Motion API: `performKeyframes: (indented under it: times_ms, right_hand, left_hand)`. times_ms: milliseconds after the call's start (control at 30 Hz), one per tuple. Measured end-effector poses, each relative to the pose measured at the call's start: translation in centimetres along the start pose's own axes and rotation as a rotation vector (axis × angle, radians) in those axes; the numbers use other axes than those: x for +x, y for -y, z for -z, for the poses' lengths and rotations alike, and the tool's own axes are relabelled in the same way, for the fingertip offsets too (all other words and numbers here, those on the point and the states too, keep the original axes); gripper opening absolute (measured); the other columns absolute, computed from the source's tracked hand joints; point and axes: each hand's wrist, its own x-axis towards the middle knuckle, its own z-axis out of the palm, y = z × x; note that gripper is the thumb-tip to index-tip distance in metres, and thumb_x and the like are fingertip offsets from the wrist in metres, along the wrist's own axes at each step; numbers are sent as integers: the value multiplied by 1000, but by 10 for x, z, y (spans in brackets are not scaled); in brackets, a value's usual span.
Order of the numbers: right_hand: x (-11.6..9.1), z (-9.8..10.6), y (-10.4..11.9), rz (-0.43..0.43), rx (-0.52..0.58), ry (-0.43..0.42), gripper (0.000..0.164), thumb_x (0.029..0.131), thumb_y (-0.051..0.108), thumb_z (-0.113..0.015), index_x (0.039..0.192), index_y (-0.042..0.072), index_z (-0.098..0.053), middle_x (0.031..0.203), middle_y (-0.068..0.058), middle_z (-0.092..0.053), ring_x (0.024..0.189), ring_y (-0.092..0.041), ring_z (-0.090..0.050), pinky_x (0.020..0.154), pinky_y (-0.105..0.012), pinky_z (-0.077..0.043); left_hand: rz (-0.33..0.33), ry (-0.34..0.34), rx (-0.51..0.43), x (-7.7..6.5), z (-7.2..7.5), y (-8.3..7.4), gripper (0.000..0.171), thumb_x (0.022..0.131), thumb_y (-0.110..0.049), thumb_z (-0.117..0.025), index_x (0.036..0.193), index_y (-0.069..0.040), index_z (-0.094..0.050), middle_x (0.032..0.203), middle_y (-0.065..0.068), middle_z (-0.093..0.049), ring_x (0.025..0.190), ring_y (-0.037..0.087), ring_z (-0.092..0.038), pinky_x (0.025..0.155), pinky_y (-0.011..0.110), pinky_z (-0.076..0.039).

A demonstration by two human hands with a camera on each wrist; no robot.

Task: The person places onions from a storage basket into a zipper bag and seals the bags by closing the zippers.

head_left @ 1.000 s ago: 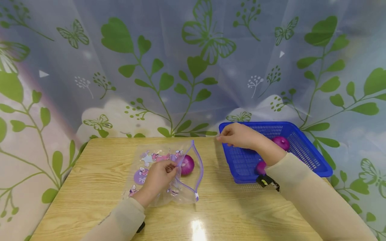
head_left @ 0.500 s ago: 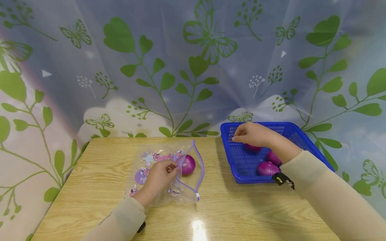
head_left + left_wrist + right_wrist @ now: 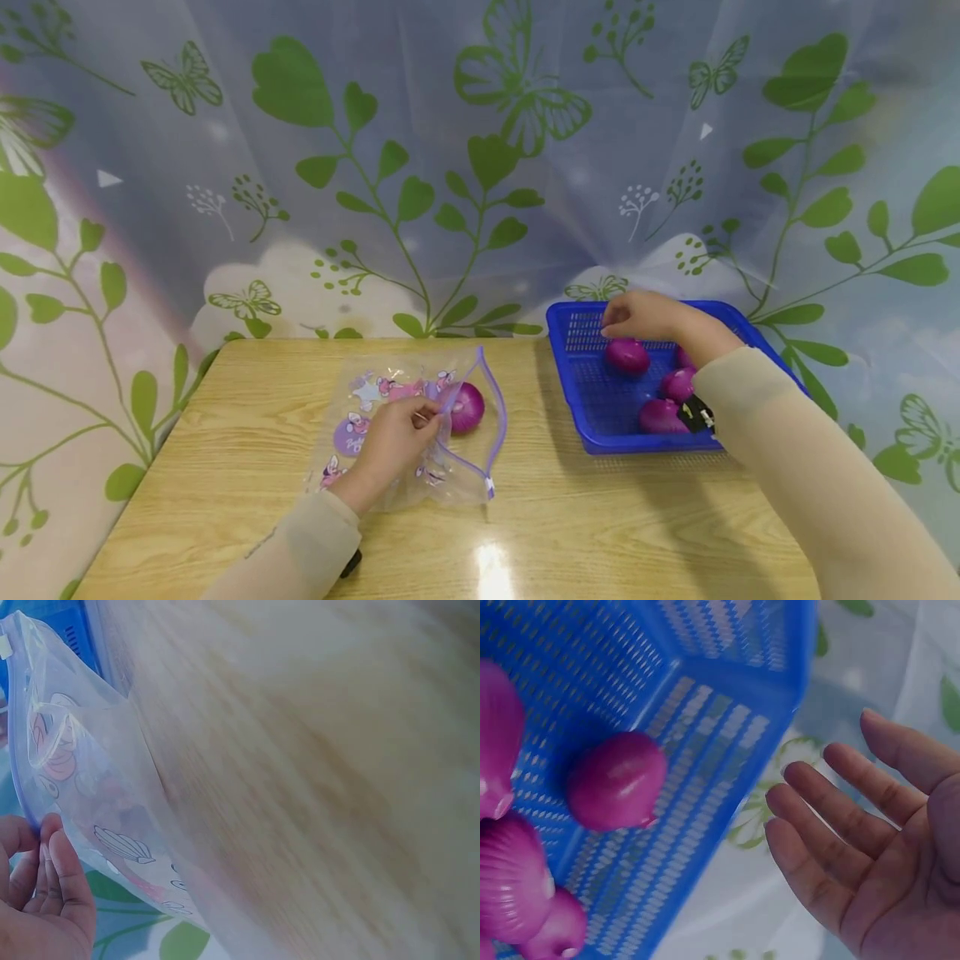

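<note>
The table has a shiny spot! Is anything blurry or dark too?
Head view: white glare on the table at the bottom, and a shadow beside the right sleeve; left wrist view: table blurry, the bag clearer; right wrist view: dim, but onions fairly sharp.

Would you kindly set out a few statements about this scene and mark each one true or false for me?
1. The left hand pinches the edge of the clear zip bag. True.
2. The right hand grips a red onion. False: it holds nothing, and in the right wrist view its fingers are spread apart.
3. One red onion lies at the bag's mouth. True.
4. The purple zip is closed along its whole length. False: the mouth gapes open.
5. The blue basket contains several red onions. True.
6. In the head view, the basket is left of the bag. False: it is to the right.
</note>
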Motion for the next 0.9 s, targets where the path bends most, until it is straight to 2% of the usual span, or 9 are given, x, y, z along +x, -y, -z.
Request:
performKeyframes:
  times_ms: [100,267,367,433,500,600,733,900]
  right_hand:
    - [5,-1,-14,-26,-8,-11,21,93,18,-69,100,-2,-68,97,-13,-71,95,-32,-65,88,-52,-51]
    - [11,-4,-34,-124,86,-3,26,94,18,-69,104,-5,-64,105,-22,-67,95,-34,-64,77,-48,-56]
    - [15,-7,-44,-172,130,-16,28,93,17,-70,105,-7,-63,108,-24,-67,92,-31,-64,70,-43,-58]
    - [19,-11,-51,-184,134,-34,29,90,17,-72,102,-9,-64,103,-23,-68,85,-28,-64,67,-40,-58]
    - [22,-16,-55,-192,130,-47,29,88,16,-74,99,-10,-64,97,-21,-69,82,-26,-62,70,-40,-56]
    - [24,-22,-57,-222,126,-25,33,86,17,-76,100,-10,-64,96,-18,-67,87,-30,-62,81,-46,-54]
    - [24,-27,-58,-280,126,41,38,87,21,-74,110,-7,-61,111,-21,-63,107,-39,-58,97,-57,-47]
    - [25,-35,-61,-298,117,74,41,88,20,-75,116,-6,-61,123,-27,-59,115,-43,-56,101,-57,-46]
  left_hand:
    - [1,0,1,0,0,1,7,87,-3,-73,93,-7,-75,81,0,-70,71,9,-64,64,21,-56]
    - [11,2,-9,-1,0,1,6,88,-4,-73,93,-7,-75,82,0,-70,72,9,-64,64,21,-56]
    - [17,3,-14,-2,0,0,6,88,-4,-73,92,-8,-75,81,0,-70,71,9,-64,64,22,-56]
    - [17,3,-12,-2,1,-1,5,88,-5,-73,92,-8,-75,81,-1,-70,71,9,-63,63,22,-56]
    - [17,4,-11,-1,1,-1,5,88,-5,-74,91,-8,-75,81,-1,-70,71,9,-63,63,22,-56]
    - [18,4,-9,-1,1,-1,5,88,-5,-74,91,-9,-75,80,-1,-70,70,9,-63,62,22,-56]
    - [19,9,-15,-1,1,-1,5,88,-5,-74,92,-8,-74,81,-1,-70,71,9,-63,63,22,-56]
    - [34,25,-25,-2,1,-3,5,89,-7,-74,94,-9,-75,81,-2,-70,73,10,-64,64,24,-56]
